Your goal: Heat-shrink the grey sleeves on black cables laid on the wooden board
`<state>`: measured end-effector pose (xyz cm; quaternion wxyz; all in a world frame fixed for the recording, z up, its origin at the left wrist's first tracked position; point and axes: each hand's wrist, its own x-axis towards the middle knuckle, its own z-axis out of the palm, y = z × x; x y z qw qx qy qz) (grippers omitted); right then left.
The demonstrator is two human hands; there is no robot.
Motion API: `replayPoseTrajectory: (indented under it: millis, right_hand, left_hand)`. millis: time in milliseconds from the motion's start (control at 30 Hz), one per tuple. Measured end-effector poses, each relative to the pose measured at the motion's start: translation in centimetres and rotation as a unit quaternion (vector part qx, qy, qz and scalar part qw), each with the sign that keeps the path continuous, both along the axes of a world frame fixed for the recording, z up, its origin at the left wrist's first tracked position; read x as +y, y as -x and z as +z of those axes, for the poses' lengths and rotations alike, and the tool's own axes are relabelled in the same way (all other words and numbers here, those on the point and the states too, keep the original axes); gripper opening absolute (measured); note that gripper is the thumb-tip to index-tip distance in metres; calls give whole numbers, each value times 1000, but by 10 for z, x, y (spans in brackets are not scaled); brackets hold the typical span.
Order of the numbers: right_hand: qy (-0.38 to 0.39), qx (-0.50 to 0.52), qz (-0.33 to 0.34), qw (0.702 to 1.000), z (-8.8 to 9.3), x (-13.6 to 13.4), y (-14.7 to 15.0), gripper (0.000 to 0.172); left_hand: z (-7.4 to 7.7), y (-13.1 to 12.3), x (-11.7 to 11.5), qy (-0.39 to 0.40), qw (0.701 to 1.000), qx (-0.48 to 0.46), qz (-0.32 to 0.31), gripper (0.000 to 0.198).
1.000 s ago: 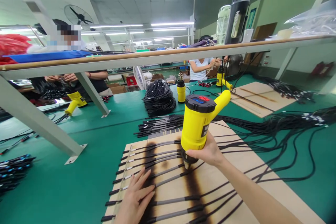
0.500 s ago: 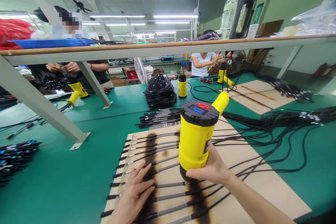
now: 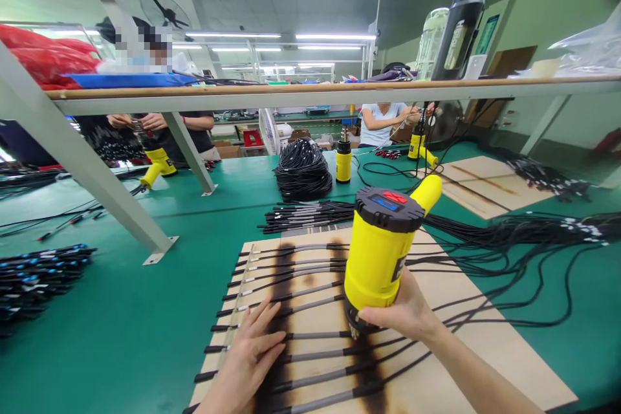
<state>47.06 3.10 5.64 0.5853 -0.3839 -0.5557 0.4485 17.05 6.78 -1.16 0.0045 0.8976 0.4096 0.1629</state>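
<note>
My right hand (image 3: 405,310) is wrapped round the lower body of a yellow and black heat gun (image 3: 376,259), its nozzle pointing down at the cables. Beneath it lies a wooden board (image 3: 466,349) with dark scorched bands. Several black cables with grey sleeves (image 3: 320,354) run side by side across the board, their black ends over its left edge. My left hand (image 3: 255,349) rests over the cables on the left, fingers stretched out and spread, holding nothing. It hides parts of the cables under it.
Behind the board lie a bundle of sleeved cables (image 3: 310,215) and a coil of black cable (image 3: 303,171). A second heat gun (image 3: 343,162) stands upright nearby. A shelf (image 3: 291,98) on slanted metal legs (image 3: 101,174) spans above. Two people work beyond it.
The view has shifted slightly, so the surroundings sit further right. The heat gun in my right hand has tilted a little, showing its nozzle more. My left hand stays about the same.
</note>
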Motion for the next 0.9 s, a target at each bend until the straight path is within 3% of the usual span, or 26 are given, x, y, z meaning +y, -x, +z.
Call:
replayPoseTrajectory:
  millis: [167,300,433,700,900]
  right_hand:
    - [-4,29,-10,1000,-6,4,-5,54]
    - [-5,22,16,1000,0,3,0,47]
    - [-25,30,-4,999,8,7,5,54]
    - [-28,-9,-22,999,4,9,1,50]
    - [-37,20,-30,999,5,11,0,50]
  left_hand:
    - [4,-11,2,28,999,38,1,22]
    - [5,-23,8,45,998,52,-12,20]
    - [4,-29,18,45,998,51,-5,23]
    - [2,-25,16,62,997,44,12,21]
    - [1,-11,10,7,1000,26,13,22]
